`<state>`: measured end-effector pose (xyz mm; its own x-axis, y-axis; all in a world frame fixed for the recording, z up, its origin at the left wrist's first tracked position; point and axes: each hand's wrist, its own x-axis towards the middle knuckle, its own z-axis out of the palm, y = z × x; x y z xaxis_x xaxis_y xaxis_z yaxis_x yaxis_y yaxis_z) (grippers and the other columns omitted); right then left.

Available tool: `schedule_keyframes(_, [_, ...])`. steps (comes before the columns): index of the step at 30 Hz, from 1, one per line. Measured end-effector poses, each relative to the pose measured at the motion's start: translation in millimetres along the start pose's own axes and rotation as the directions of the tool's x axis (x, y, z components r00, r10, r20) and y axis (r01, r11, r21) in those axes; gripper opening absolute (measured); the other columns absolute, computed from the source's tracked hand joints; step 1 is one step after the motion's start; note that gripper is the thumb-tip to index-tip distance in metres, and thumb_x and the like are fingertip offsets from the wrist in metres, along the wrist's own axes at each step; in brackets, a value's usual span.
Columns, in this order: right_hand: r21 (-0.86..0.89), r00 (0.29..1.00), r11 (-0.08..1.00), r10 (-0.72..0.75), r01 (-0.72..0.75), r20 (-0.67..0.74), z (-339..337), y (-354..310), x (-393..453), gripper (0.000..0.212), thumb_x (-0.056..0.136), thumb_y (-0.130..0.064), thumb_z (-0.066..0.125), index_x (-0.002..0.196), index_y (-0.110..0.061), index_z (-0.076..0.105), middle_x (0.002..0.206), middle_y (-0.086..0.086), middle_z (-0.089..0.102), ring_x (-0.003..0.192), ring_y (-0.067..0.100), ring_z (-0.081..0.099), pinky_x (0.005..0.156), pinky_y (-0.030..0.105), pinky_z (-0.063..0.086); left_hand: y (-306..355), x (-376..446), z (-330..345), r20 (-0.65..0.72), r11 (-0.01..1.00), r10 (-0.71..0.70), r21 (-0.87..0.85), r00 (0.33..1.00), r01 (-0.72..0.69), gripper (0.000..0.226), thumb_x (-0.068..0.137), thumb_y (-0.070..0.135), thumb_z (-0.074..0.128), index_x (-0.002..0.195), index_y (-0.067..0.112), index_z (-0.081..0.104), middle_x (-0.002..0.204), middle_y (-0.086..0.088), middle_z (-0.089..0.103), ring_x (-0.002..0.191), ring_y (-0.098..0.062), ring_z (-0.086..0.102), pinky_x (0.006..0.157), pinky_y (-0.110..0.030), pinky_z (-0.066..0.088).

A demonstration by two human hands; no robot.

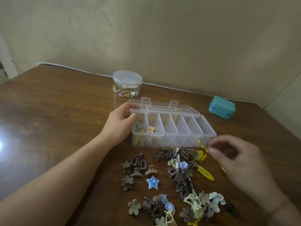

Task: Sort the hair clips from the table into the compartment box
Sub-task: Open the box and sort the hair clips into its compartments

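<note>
A clear plastic compartment box (pixel 187 137) sits open on a wooden table, lid tilted back, its two leftmost compartments holding small clips. Brown, beige, blue and yellow hair clips (pixel 177 178) lie scattered just in front, a blue star clip (pixel 152 182) among them.

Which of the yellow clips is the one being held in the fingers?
The thin yellow clip pinched by the right hand beside the box's near right corner. The other, larger yellow clip lies flat on the table, untouched.

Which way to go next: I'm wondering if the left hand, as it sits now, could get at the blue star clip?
Probably yes. The left hand only steadies the compartment box, and the blue star clip lies alone on bare table, nothing over it.
</note>
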<state>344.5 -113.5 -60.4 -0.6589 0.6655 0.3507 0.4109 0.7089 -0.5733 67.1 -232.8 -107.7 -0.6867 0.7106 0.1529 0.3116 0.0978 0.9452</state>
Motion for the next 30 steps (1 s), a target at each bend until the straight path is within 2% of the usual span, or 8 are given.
schedule_keyframes(4, [0.078, 0.993, 0.991, -0.115, 0.113, 0.019, 39, -45, 46, 0.016, 0.082, -0.012, 0.071, 0.083, -0.027, 0.067, 0.077, -0.013, 0.063, 0.074, -0.003, 0.057, 0.058, 0.006, 0.044, 0, 0, 0, 0.004, 1.000, -0.003, -0.004, 1.000, 0.003, 0.032, 0.093, 0.015, 0.054, 0.122, 0.027, 0.062, 0.101, 0.003, 0.073, 0.096, -0.007, 0.066, 0.071, -0.023, 0.051])
schedule_keyframes(8, [0.071, 0.985, 0.986, -0.156, 0.152, 0.068, 68, -56, 67, 0.008, 0.084, -0.020, 0.069, 0.082, -0.028, 0.067, 0.076, -0.016, 0.064, 0.078, 0.001, 0.057, 0.063, 0.005, 0.043, 0, 0, -1, -0.011, 1.000, 0.003, 0.005, 1.000, -0.003, 0.032, 0.092, 0.016, 0.054, 0.120, 0.028, 0.063, 0.097, 0.001, 0.074, 0.093, -0.013, 0.069, 0.078, -0.031, 0.057])
schedule_keyframes(13, [0.038, 0.987, 0.987, -0.159, 0.158, 0.014, 51, -45, 53, 0.007, 0.086, -0.021, 0.065, 0.087, -0.028, 0.066, 0.076, -0.015, 0.061, 0.070, -0.010, 0.054, 0.058, 0.004, 0.042, -2, 1, -1, -0.013, 1.000, 0.003, 0.007, 1.000, -0.003, 0.031, 0.092, 0.017, 0.054, 0.119, 0.028, 0.063, 0.097, 0.000, 0.075, 0.094, -0.013, 0.069, 0.080, -0.032, 0.056])
schedule_keyframes(16, [-0.110, 0.998, 0.992, -0.060, 0.061, 0.016, 28, -24, 33, 0.008, 0.084, -0.021, 0.067, 0.088, -0.028, 0.066, 0.079, -0.016, 0.061, 0.071, -0.004, 0.058, 0.056, 0.011, 0.048, -2, 1, 0, -0.012, 1.000, -0.003, 0.005, 1.000, 0.003, 0.031, 0.092, 0.017, 0.054, 0.119, 0.029, 0.063, 0.097, 0.001, 0.075, 0.094, -0.014, 0.069, 0.081, -0.032, 0.056])
schedule_keyframes(20, [-0.445, 0.985, 0.893, 0.132, -0.071, 0.108, 10, 4, 9, 0.008, 0.081, -0.046, 0.066, 0.076, -0.040, 0.064, 0.076, -0.022, 0.060, 0.079, -0.003, 0.052, 0.064, 0.029, 0.052, -2, 1, 0, -0.015, 1.000, -0.001, 0.006, 1.000, 0.001, 0.031, 0.092, 0.017, 0.054, 0.119, 0.029, 0.063, 0.097, -0.001, 0.075, 0.094, -0.015, 0.069, 0.078, -0.030, 0.055])
schedule_keyframes(23, [-0.489, 0.944, 0.872, 0.185, -0.030, 0.273, 11, 13, -2, 0.013, 0.078, -0.060, 0.062, 0.082, -0.048, 0.062, 0.087, -0.031, 0.056, 0.090, -0.005, 0.049, 0.073, 0.025, 0.049, -2, 1, 0, -0.011, 1.000, -0.001, 0.001, 1.000, 0.001, 0.031, 0.093, 0.017, 0.054, 0.120, 0.028, 0.063, 0.098, 0.000, 0.074, 0.095, -0.013, 0.068, 0.078, -0.028, 0.055])
schedule_keyframes(25, [-0.476, 0.941, 0.879, 0.183, -0.026, 0.285, 11, 18, -5, 0.014, 0.079, -0.058, 0.063, 0.087, -0.047, 0.066, 0.090, -0.033, 0.054, 0.093, -0.005, 0.049, 0.077, 0.023, 0.048, -1, 1, 1, -0.007, 1.000, -0.001, -0.005, 1.000, 0.001, 0.031, 0.093, 0.016, 0.054, 0.120, 0.028, 0.063, 0.099, 0.003, 0.074, 0.095, -0.009, 0.067, 0.075, -0.026, 0.053])
schedule_keyframes(30, [-0.434, 0.943, 0.899, 0.187, -0.052, 0.275, 10, 19, -8, 0.013, 0.079, -0.045, 0.070, 0.069, -0.040, 0.063, 0.081, -0.028, 0.060, 0.086, -0.003, 0.052, 0.072, 0.025, 0.047, -1, 1, 0, -0.004, 1.000, 0.001, -0.007, 1.000, -0.001, 0.031, 0.093, 0.017, 0.055, 0.122, 0.027, 0.062, 0.101, 0.003, 0.073, 0.096, -0.009, 0.066, 0.077, -0.027, 0.054])
